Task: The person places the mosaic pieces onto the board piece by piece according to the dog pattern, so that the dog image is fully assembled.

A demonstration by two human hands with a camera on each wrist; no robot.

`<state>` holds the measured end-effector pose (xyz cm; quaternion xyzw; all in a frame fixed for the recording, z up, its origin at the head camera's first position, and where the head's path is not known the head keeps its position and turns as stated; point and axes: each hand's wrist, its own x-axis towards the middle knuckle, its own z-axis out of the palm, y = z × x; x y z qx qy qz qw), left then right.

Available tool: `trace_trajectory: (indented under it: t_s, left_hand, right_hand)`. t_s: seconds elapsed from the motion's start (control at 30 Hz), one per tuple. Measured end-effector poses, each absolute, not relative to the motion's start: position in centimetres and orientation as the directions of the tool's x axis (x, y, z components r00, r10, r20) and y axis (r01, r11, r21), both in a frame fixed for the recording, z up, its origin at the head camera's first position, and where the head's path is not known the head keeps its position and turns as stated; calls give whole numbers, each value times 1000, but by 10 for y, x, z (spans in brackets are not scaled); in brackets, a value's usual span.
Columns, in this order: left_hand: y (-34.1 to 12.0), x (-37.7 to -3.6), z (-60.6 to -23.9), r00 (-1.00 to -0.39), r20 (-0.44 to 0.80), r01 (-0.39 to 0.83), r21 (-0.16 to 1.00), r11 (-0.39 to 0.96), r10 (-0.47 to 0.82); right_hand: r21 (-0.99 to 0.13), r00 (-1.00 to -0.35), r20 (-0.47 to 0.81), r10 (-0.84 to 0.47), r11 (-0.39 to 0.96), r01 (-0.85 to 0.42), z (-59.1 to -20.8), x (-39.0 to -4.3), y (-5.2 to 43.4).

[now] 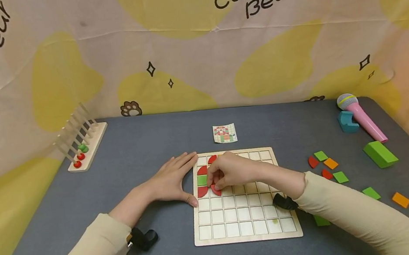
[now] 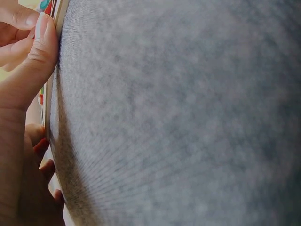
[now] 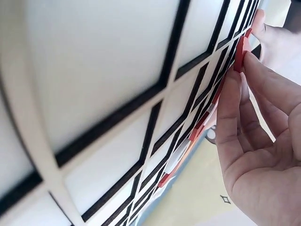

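Observation:
A wooden grid board [image 1: 245, 239] with white square cells lies on the dark table. My right hand [image 1: 234, 170] is over its upper left part, thumb and fingers pinching a red piece [image 3: 239, 52] that stands tilted against the grid in the right wrist view. Along the left column, a green square [image 1: 202, 180] sits between two red curved pieces, the upper one [image 1: 202, 170] and the lower one [image 1: 202, 191]. Another red piece [image 1: 212, 159] lies in the top row. My left hand [image 1: 170, 180], fingers spread, rests against the board's left edge.
A small pattern card [image 1: 224, 133] lies behind the board. Loose red, green and orange pieces [image 1: 330, 163] are scattered at right, near a green block [image 1: 380, 154], a pink toy microphone [image 1: 366, 121] and a blue piece [image 1: 348, 122]. A peg rack [image 1: 90, 149] stands back left.

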<state>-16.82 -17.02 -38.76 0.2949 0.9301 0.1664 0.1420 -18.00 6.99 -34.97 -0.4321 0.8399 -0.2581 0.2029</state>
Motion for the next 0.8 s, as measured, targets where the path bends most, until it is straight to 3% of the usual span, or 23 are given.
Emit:
trace_trajectory:
  t_s: [0.5,0.8]
  left_hand:
    - [-170,-168,-386,-785,-168,503,390,771,597]
    - [-168,-167,-384,-784,-156,510,392,766,601]
  right_hand:
    - [-570,-557,-80,-827,496,-655,-349,-180,70]
    - [-570,-694,-40,-719,587,-575,-333,-196,107]
